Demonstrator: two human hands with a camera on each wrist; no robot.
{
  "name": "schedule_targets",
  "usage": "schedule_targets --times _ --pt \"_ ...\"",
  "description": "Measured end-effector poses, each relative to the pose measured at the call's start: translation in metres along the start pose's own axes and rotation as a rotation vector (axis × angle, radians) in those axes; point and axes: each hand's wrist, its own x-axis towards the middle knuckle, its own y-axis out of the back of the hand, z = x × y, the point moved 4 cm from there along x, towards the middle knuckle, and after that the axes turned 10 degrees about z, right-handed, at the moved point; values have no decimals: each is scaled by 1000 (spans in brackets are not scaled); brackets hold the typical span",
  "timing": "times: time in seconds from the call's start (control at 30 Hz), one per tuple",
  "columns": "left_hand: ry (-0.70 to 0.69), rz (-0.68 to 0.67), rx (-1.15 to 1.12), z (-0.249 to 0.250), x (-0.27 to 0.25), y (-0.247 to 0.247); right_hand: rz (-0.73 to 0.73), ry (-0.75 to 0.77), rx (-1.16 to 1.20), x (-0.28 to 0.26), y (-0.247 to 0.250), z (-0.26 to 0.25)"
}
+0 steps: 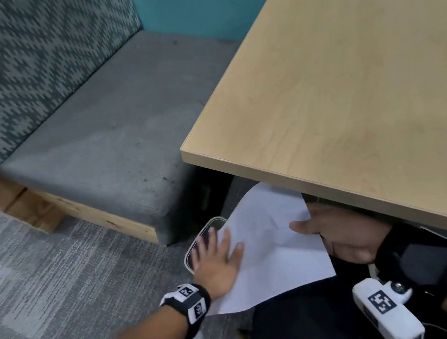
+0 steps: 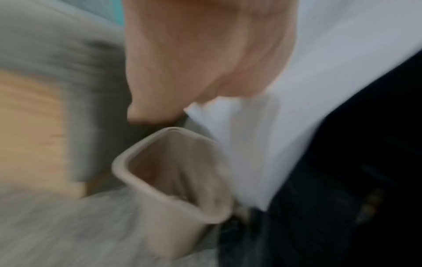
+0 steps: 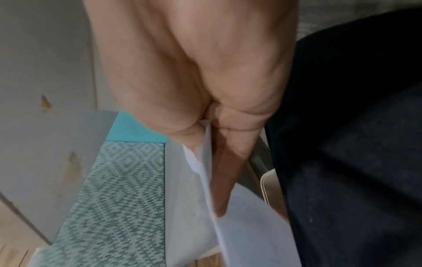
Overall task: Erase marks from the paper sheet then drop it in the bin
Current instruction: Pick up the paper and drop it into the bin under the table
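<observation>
A white paper sheet [image 1: 272, 250] hangs just below the table's front edge, over the person's lap. Its left part covers much of a beige bin [image 1: 193, 248] that stands on the floor. My left hand [image 1: 217, 257] lies flat on the sheet's left edge with fingers spread and straight, some reaching over the bin's mouth. My right hand [image 1: 338, 232] grips the sheet's right edge, thumb on top and fingers underneath. The right wrist view shows the paper [image 3: 246, 225] pinched between thumb and fingers of that hand [image 3: 194, 63]. Blurred, the left wrist view shows the bin [image 2: 164, 180] open beside the paper [image 2: 274, 126].
A light wooden table [image 1: 348, 72] overhangs the right hand. A grey cushioned bench [image 1: 99, 149] on a wooden base stands to the left, close to the bin. Grey carpet [image 1: 41, 276] covers the floor. The person's dark trousers [image 1: 304, 328] lie under the sheet.
</observation>
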Motion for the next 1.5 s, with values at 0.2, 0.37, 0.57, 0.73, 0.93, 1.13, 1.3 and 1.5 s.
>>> schedule_targets --times 0.2,0.37,0.57,0.73,0.93,1.13,1.3,1.5 --pt "448 -272 -1143 -36 -4 27 77 4 -23 -4 15 2" --pt "465 -19 -1044 -59 18 39 266 121 -284 11 31 8" --pt "554 263 -798 -98 20 56 353 78 -131 17 35 9" --pt "706 -121 -1138 -37 -75 70 242 38 43 6 11 4" --pt "572 123 -1554 3 -112 96 81 26 118 -13 -50 5" --pt "485 460 -1348 -34 -133 162 50 91 -9 -28 -69 -11" --pt "420 515 -1238 -55 -188 201 51 250 -234 -20 -86 -49" --pt "323 501 -1188 -41 -236 223 -115 416 -426 -49 -152 -80"
